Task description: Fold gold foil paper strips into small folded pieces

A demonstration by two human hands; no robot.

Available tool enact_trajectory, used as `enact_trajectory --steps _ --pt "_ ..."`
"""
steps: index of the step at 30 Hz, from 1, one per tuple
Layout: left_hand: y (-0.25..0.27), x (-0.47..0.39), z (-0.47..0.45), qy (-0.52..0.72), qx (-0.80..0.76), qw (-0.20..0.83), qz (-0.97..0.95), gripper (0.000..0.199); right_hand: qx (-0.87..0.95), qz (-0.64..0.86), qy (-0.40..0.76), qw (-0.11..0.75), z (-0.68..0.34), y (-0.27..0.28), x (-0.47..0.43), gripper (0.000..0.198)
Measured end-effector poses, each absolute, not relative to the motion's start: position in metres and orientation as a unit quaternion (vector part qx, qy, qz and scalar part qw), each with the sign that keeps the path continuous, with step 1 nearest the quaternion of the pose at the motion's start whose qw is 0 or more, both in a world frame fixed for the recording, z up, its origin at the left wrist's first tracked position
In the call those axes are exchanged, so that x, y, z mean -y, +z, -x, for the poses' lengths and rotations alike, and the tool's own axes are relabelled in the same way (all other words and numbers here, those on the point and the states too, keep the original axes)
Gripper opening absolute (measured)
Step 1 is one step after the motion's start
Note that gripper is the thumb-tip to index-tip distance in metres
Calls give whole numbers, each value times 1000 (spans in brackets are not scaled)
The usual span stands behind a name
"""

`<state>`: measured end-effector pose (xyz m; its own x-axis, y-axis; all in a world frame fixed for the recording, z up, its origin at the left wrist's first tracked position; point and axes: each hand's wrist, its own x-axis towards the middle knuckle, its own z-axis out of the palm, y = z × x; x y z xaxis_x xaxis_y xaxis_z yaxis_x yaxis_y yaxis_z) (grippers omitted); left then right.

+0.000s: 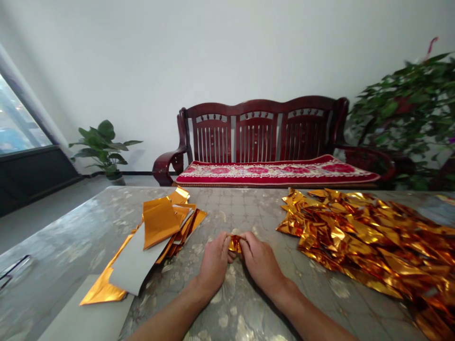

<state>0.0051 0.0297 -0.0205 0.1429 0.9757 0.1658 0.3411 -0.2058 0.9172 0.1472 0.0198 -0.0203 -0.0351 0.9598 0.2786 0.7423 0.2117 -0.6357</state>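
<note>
Centrally, a gold foil piece [234, 244] is pinched over the surface [245, 208] by the closed left grip [214, 260] and right grip [262, 263]; it is flanked by foil sheets [160, 223] and a foil heap [369, 237]. Beyond, a plant [104, 147] is held in a pot [116, 181].

L hand [214, 258], R hand [260, 259] bare.
</note>
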Motion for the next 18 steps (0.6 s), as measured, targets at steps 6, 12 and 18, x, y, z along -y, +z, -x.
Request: enact_trajectory --steps 6,12,18 --pt "-17 -29 -5 431 -507 385 -640 36 712 609 132 322 -146 -18 -22 29" --pt "-23 -36 -3 440 -497 420 -619 34 700 579 218 356 -152 -15 -20 37" --pt "-24 -38 -3 444 -530 423 -586 32 672 608 206 369 -159 -12 -18 46"
